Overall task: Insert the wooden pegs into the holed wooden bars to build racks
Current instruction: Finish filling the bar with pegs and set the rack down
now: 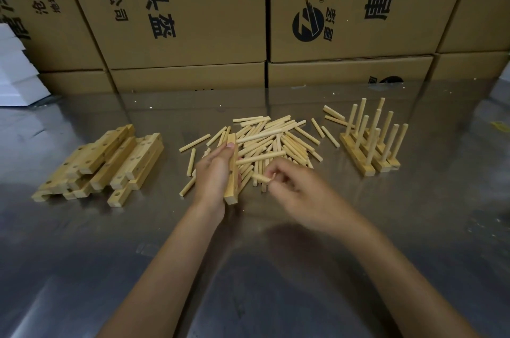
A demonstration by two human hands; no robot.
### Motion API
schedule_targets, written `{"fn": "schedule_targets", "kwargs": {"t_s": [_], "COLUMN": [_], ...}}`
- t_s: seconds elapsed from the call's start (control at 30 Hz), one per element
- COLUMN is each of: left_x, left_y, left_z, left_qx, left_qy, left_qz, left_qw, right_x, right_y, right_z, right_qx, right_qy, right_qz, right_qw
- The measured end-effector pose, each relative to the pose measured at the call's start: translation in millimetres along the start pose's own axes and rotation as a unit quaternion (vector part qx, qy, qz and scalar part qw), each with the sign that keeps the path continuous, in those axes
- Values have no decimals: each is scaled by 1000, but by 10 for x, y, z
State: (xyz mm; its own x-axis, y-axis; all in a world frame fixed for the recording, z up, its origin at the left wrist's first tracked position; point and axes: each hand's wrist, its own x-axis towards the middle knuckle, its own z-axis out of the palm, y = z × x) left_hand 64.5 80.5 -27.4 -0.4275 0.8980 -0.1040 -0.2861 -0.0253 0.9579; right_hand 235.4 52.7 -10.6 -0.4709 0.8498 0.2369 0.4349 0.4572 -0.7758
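Head view of a reflective metal surface [276, 268] backed by stacked cardboard boxes [193, 6] along its far edge. The left hand [214, 176] grips a holed wooden bar [231, 169] set on edge, fingers curled round it, the bar running from near to far; two pegs [260, 158] project from its right face, pointing toward the right edge. The right hand [296, 188] lies just beside the bar, fingers curled, pinching one short-looking peg [260, 179] by its end between thumb and fingertips; the peg's free end points toward the bar but is apart from it. Behind both hands, at the middle of the surface, lies a loose heap of wooden pegs [278, 139], a few strays scattered to either side. Toward the left edge sits a pile of unfilled holed bars [105, 163], laid flat and overlapping. Toward the right edge stand finished racks [372, 144], bars side by side and touching, with their pegs upright. White blocks [16, 69] are stacked at the far left corner. Fine wood debris dots the surface near the boxes.
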Motion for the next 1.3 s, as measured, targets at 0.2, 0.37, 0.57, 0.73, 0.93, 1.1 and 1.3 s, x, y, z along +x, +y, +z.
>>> {"fn": "schedule_targets", "kwargs": {"t_s": [0.2, 0.37, 0.57, 0.73, 0.93, 1.1, 1.3], "left_x": [-9, 4, -9, -63, -108, -156, -162], "left_y": [-8, -4, -2, -15, -25, -34, 17], "left_z": [1, -8, -7, 17, 59, 68, 67], "left_qx": [-11, -17, -22, -34, -35, 8, 53], "left_qy": [-10, 0, 12, -9, -18, -40, -71], "left_qz": [-8, -11, 6, 14, 40, 83, 115], "left_qw": [1000, 1000, 1000, 999, 998, 996, 989], "right_x": [0, 13, 11, 1, -17, -24, 3], "right_y": [11, 37, 16, 5, 14, 47, 12], "right_z": [199, 201, 251, 274, 280, 259, 244], "right_qx": [-178, -160, -126, -106, -102, -91, -22], "right_qy": [87, 87, 102, 101, 93, 59, 41], "right_qz": [-121, -154, -175, -171, -117, -63, -38], "right_qw": [973, 971, 971, 974, 984, 992, 998]}}
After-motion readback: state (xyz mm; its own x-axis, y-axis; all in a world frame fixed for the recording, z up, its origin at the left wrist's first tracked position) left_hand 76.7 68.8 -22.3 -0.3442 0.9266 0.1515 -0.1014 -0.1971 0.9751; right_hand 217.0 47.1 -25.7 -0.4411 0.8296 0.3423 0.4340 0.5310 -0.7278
